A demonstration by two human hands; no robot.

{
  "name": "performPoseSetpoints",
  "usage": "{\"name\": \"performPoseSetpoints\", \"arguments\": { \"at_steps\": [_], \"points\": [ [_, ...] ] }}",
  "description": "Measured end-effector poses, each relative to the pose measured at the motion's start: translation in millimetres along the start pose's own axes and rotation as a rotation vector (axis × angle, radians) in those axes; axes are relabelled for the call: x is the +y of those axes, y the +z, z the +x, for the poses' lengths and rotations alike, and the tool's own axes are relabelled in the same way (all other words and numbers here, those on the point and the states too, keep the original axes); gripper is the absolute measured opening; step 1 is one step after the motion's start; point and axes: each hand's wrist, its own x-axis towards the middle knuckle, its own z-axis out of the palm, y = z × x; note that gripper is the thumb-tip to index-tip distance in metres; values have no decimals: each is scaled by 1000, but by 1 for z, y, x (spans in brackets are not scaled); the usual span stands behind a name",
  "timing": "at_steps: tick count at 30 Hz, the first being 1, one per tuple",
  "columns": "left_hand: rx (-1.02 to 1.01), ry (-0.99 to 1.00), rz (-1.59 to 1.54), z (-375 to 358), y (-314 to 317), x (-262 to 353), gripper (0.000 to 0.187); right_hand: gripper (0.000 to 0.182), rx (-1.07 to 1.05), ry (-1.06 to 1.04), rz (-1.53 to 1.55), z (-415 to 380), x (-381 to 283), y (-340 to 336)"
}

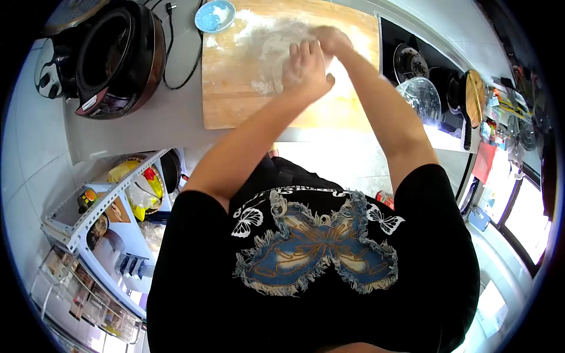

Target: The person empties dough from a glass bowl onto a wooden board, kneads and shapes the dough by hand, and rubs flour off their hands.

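My left hand (305, 70) lies over the floured wooden board (235, 109), fingers stretched and slightly apart, thumb out to the right. Beneath and beside its fingers is a pale, floury patch that looks like flattened dough (273, 52); its outline is blurred. Just beyond, my right hand (332, 42) is bent down at the wrist close to my left fingertips. Motion smears its fingers, and I cannot make out whether it holds anything. A pale edge shows between the two hands. Loose flour (253, 23) covers the board's far left part.
A small blue bowl (215, 16) with white powder sits at the board's far left corner. Left of it are a black cord (170, 53) and a dark cooker (115, 59). On the right are a stove (409, 62), a clear lid or bowl (421, 99) and a pan (453, 91).
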Motion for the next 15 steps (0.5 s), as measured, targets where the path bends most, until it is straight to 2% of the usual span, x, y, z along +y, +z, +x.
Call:
{"name": "performPoseSetpoints", "arguments": {
  "at_steps": [1,2,3,4,5,6,8,10,12,14,15],
  "points": [
    [-19,26,-94,-10,-3,3,72,44,67,-38,-229,-33,-7,3],
    [-14,29,-93,-17,-1,-1,72,40,126,-8,-20,-43,-4,12],
    [144,21,-58,-23,10,-11,78,34,179,-46,-11,-55,-5,18],
    [298,12,-21,-26,21,-25,84,30,432,-193,-7,-55,10,47],
    [198,-34,-14,-22,33,-41,95,28,655,-281,-45,-67,7,64],
    [197,-34,-18,-19,41,-50,95,24,756,-275,5,-77,0,72],
    [59,-139,-184,-16,52,-66,99,23,859,-237,-63,-79,-10,88],
    [75,-111,-161,-2,52,-75,100,25,794,-208,-96,-62,-23,86],
    [-14,-290,-141,17,52,-77,93,22,759,-153,-167,-39,-33,81],
    [-65,-367,-136,46,48,-80,88,20,764,-155,-217,-10,-37,74],
    [-112,-443,-129,61,46,-82,84,20,669,-101,-193,1,-46,63]
  ]
}}
